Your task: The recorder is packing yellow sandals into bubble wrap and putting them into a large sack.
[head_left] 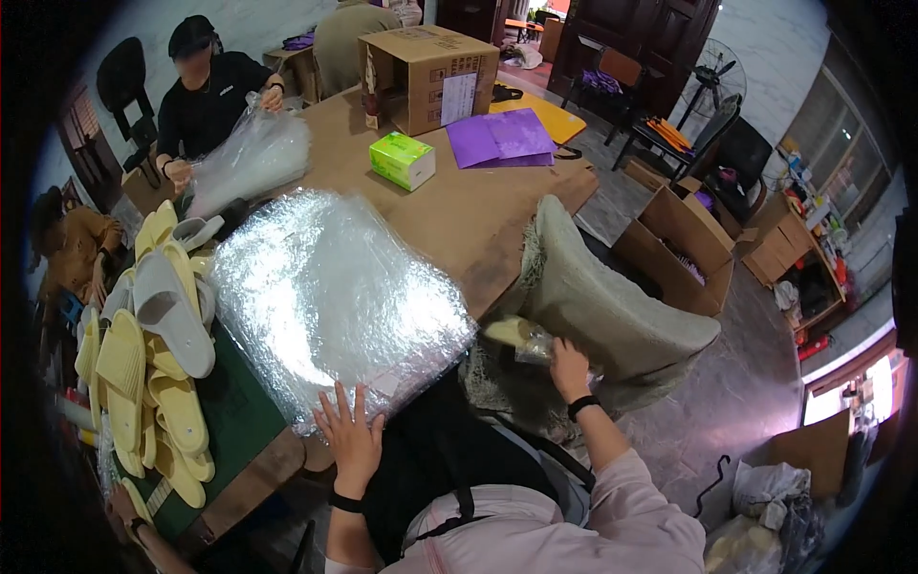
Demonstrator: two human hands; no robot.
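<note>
Head view, looking down at a crowded worktable [449, 225]. The left hand [352, 435] lies flat with fingers spread, resting on the near edge of a big stack of clear plastic bags [330, 292] that shines under the light and covers the table's near corner. The right hand [568, 368] reaches out to the side, fingers closed around a bagged pale yellow slipper [521, 337], holding it right at the mouth of a grey woven sack [598, 301] that slumps against the table's right edge. What already sits inside that sack, I cannot tell; its opening is hidden behind the hand and the slipper.

To the left of the bags, a heap of loose slippers [153, 344], yellow ones and a few white, spills across a dark green mat [239, 407].

At the far end of the table stands a cardboard box [430, 77] with its flaps up, contents out of sight. Near it sit a green tissue box [402, 160] and a purple folder [499, 137]. On the floor to the right, an open carton [679, 253] shows something purple inside.

Across the table, a person in black [206, 96] handles another bundle of clear bags [251, 158].
</note>
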